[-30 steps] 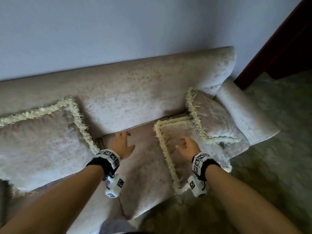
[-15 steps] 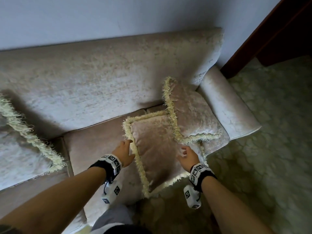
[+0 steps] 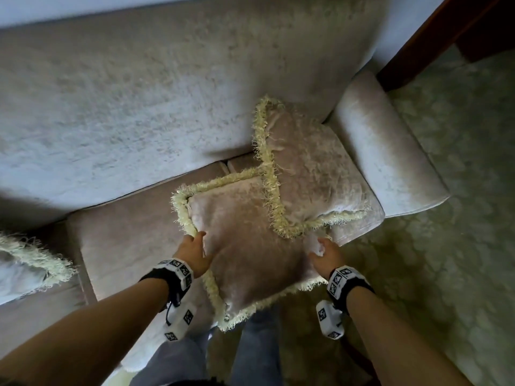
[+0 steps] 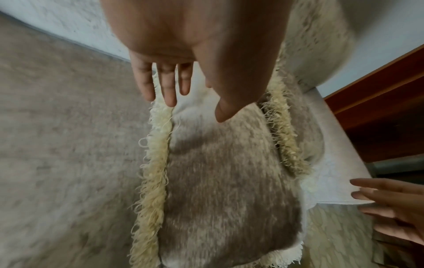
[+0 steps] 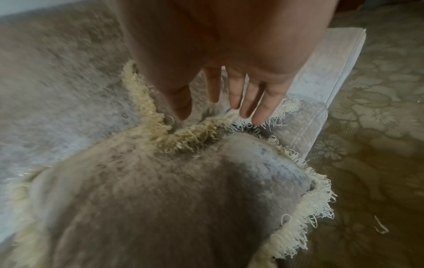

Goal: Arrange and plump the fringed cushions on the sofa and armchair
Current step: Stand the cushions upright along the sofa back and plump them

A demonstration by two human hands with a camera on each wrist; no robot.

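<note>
A beige near cushion [image 3: 245,240] with cream fringe lies flat on the sofa seat [image 3: 125,246], its front corner hanging past the seat edge. A second fringed cushion [image 3: 306,168] leans on it by the armrest [image 3: 384,162]. My left hand [image 3: 196,242] is at the near cushion's left fringe, fingers straight and thumb spread over the top [image 4: 195,105]. My right hand [image 3: 320,250] is at its right edge, fingers straight above the spot where the two fringes meet [image 5: 218,112]. Neither hand grips anything. Whether they touch the fabric is unclear.
A third fringed cushion [image 3: 28,263] shows at the far left of the seat. The sofa backrest [image 3: 139,107] runs behind. Patterned carpet [image 3: 446,246] lies to the right, and dark wood [image 3: 459,32] stands at the top right. My legs [image 3: 250,344] are against the sofa front.
Both hands have come in to flank the near cushion: the left from the bare seat to its left fringe, the right from its top to its right edge. The view has closed in.
</note>
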